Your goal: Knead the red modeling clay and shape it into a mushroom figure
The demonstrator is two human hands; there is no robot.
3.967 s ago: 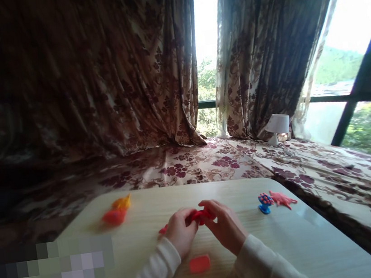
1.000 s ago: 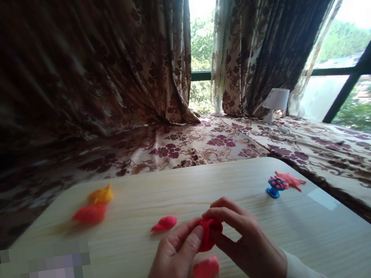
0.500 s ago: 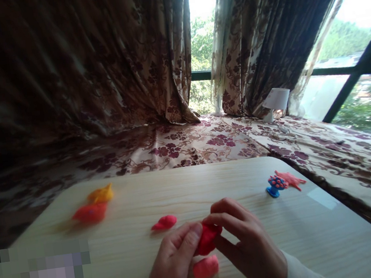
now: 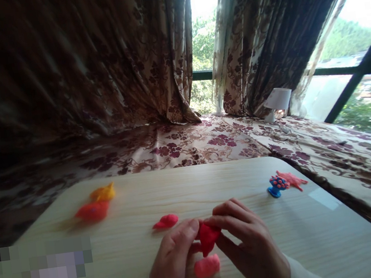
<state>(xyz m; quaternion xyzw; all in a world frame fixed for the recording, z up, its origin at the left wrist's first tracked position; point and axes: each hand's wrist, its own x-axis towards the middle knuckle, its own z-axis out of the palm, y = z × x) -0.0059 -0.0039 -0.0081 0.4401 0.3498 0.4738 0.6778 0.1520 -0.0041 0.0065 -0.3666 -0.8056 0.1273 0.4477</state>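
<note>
Both hands meet over the near middle of the table, pinching one piece of red modelling clay [image 4: 208, 237]. My left hand [image 4: 174, 259] grips its left edge between thumb and fingers. On the other side, my right hand [image 4: 248, 240] holds the upper right edge with its fingertips. The clay looks flattened and narrows to a point at the bottom. Just below it lies a pink clay roll [image 4: 207, 267], touched by neither hand. A smaller pinkish-red clay piece [image 4: 166, 221], tapered at its left end, rests beyond my left hand.
Toward the table's [image 4: 148, 271] far left sit an orange-red clay shape [image 4: 93, 212] and a yellow one [image 4: 103, 192]. At the right stand a blue clay piece with pink dots [image 4: 277, 185] and a flat pink shape [image 4: 292, 180]. A white lamp [image 4: 278, 101] is behind, near the curtains.
The red clay has been turned between my fingers, and its pointed end now faces downward. My left fingers have shifted slightly up along its edge. The loose clay pieces stay in place.
</note>
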